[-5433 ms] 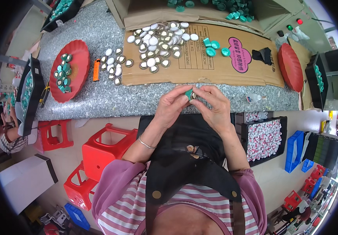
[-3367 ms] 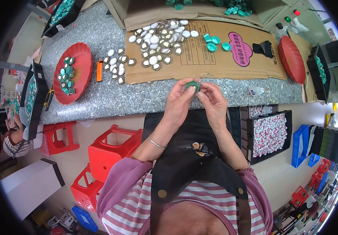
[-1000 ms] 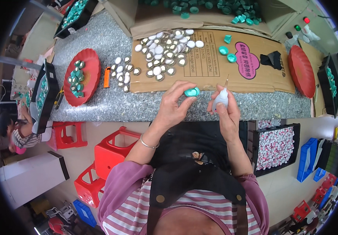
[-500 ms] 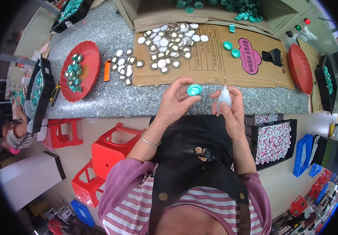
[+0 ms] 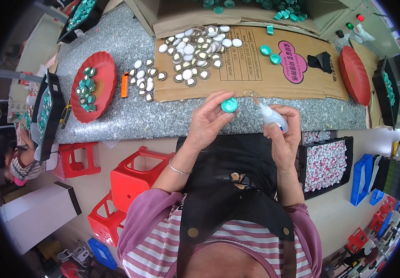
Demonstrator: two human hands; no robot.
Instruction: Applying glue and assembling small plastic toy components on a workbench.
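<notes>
Left hand (image 5: 206,121) pinches a green cap (image 5: 229,105); right hand (image 5: 287,137) clasps a bottle (image 5: 273,119), nozzle (image 5: 257,100) tip indistinct.

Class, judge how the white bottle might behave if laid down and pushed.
The white bottle would probably roll, given its rounded body. It is likely light, being held in the right hand alone. Its thin tip looks apt to bend.

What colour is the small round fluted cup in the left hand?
The fluted cup in the left hand is teal green, clearest in the head view.
</notes>
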